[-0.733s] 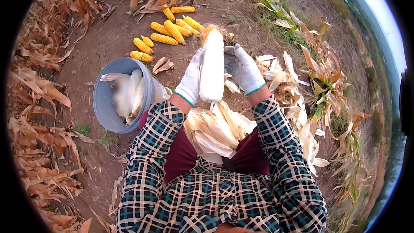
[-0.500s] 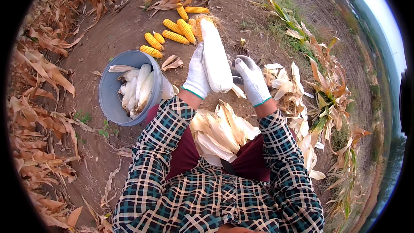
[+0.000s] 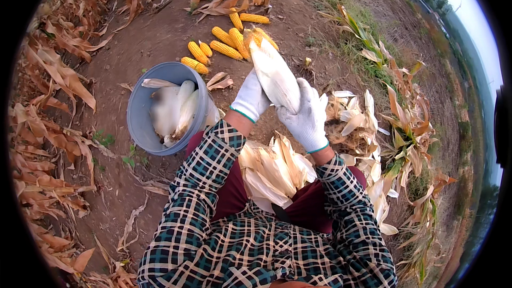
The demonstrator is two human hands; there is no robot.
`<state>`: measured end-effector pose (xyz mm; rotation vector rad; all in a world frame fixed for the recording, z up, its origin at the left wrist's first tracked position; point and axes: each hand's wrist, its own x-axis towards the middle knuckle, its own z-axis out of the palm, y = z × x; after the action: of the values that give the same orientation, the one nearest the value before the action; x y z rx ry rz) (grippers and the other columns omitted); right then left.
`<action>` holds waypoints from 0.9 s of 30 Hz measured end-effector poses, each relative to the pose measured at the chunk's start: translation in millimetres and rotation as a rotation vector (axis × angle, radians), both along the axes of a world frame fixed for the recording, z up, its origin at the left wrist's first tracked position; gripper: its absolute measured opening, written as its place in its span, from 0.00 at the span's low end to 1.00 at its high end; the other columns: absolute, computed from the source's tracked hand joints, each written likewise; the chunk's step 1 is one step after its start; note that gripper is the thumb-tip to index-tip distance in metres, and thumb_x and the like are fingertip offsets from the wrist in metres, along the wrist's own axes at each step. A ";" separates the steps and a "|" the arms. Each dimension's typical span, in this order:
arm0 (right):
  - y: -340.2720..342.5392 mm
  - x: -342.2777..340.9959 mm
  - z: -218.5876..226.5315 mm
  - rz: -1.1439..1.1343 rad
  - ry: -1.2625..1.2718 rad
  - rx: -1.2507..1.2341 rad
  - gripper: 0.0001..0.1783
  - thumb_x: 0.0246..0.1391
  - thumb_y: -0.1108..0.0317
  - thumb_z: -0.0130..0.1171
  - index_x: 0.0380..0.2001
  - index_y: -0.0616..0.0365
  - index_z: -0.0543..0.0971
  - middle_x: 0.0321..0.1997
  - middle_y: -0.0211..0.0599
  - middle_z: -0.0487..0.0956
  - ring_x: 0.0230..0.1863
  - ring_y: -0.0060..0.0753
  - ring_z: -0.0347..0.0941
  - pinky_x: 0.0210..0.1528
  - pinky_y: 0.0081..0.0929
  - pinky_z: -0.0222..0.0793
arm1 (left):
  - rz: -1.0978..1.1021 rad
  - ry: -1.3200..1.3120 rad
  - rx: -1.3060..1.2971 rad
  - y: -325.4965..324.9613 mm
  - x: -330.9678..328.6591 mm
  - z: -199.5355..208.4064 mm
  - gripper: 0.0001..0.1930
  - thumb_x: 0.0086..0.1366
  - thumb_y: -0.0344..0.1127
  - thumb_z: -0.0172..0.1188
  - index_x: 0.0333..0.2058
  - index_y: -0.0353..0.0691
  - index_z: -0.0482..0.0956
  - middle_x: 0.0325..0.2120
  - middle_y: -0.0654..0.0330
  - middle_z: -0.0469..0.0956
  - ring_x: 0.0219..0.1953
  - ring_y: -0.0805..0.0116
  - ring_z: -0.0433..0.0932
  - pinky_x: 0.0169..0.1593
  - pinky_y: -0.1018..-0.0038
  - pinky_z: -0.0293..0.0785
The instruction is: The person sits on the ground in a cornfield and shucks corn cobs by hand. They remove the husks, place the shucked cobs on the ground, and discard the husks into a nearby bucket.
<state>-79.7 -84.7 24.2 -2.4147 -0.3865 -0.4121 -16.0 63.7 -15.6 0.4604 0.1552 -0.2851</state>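
Observation:
A corn ear in its pale husk is held up in front of me, its silk end pointing away. My left hand, in a white glove with a green cuff edge, is closed round its left side. My right hand, gloved the same way, grips the nearer end with thumb and fingers. Just beyond lie several bare yellow cobs on the soil. Loose dry husks are heaped between my knees, below both hands.
At the left stands a grey bucket with several husked-over ears inside. More stripped husks lie at the right. Dry corn stalks line the left side, and a strip of fallen stalks runs along the right.
My right hand has come in from the right and closed on the near end of the corn ear. The ear has tilted. The view has shifted slightly.

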 end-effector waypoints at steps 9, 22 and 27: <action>-24.3 19.4 15.9 0.086 -0.280 0.157 0.34 0.36 0.61 0.67 0.50 0.60 0.69 0.54 0.50 0.68 0.51 0.50 0.69 0.51 0.37 0.67 | 0.116 0.011 0.022 -3.7 -15.4 15.4 0.16 0.65 0.41 0.51 0.49 0.41 0.67 0.40 0.58 0.74 0.40 0.63 0.75 0.43 0.65 0.76; -16.6 21.9 10.7 0.334 0.057 0.677 0.08 0.43 0.76 0.62 0.30 0.59 0.76 0.39 0.36 0.76 0.40 0.28 0.73 0.44 0.24 0.69 | 0.097 0.180 0.089 -17.2 -3.3 -2.8 0.26 0.65 0.51 0.51 0.56 0.44 0.61 0.50 0.54 0.68 0.51 0.56 0.69 0.55 0.55 0.66; -30.7 18.7 9.1 0.374 0.295 1.408 0.09 0.52 0.74 0.58 0.38 0.56 0.74 0.38 0.31 0.77 0.41 0.24 0.72 0.47 0.25 0.69 | 0.266 0.249 -0.014 0.7 8.5 2.9 0.31 0.63 0.54 0.51 0.59 0.43 0.57 0.54 0.52 0.64 0.56 0.53 0.65 0.59 0.53 0.62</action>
<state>-61.0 -115.4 33.2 -0.9718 -0.2524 -0.0652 -7.5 64.3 -12.7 0.3841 0.4537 -0.0814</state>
